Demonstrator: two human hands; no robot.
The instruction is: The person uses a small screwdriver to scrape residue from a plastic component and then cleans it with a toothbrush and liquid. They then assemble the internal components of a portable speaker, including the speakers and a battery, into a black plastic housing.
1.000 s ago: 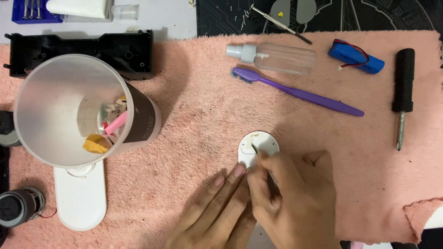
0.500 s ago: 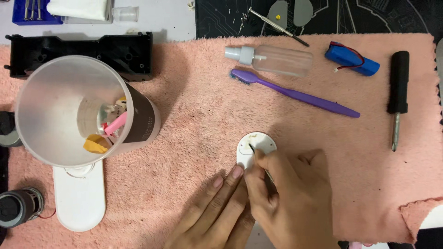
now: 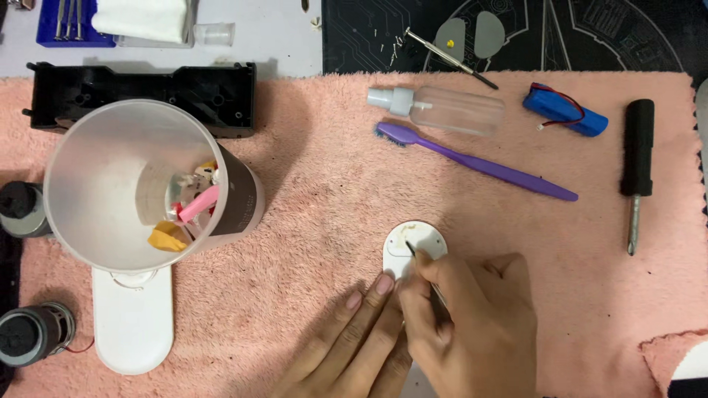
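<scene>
**Head view: my two hands working on a small white round part on a pink towel**

Head view, looking straight down at a pink fluffy towel point(image 3: 332, 221) spread over the counter. My right hand point(image 3: 472, 332) is closed around a thin dark metal pick point(image 3: 424, 276), held like a pen, its tip touching the small white round plastic part point(image 3: 417, 243) that lies on the towel near the bottom middle. My left hand point(image 3: 354, 346) lies flat just beside the right one, fingers together and stretched out, with the fingertips point(image 3: 383, 284) resting at the lower left edge of the white part; it grips nothing.

To the left stands a clear plastic cup point(image 3: 110, 184) tilted toward the camera, with pink and yellow scraps inside, sitting over a long white plastic body point(image 3: 133, 324). Behind it lies a black plastic housing point(image 3: 140, 92). Up the middle of the towel lie a clear spray bottle with a white nozzle point(image 3: 442, 109) and, just below it, a purple toothbrush point(image 3: 479, 163). Farther right are a blue battery pack with red wires point(image 3: 564, 110) and a black-handled screwdriver point(image 3: 636, 169), well apart from my hands.
</scene>
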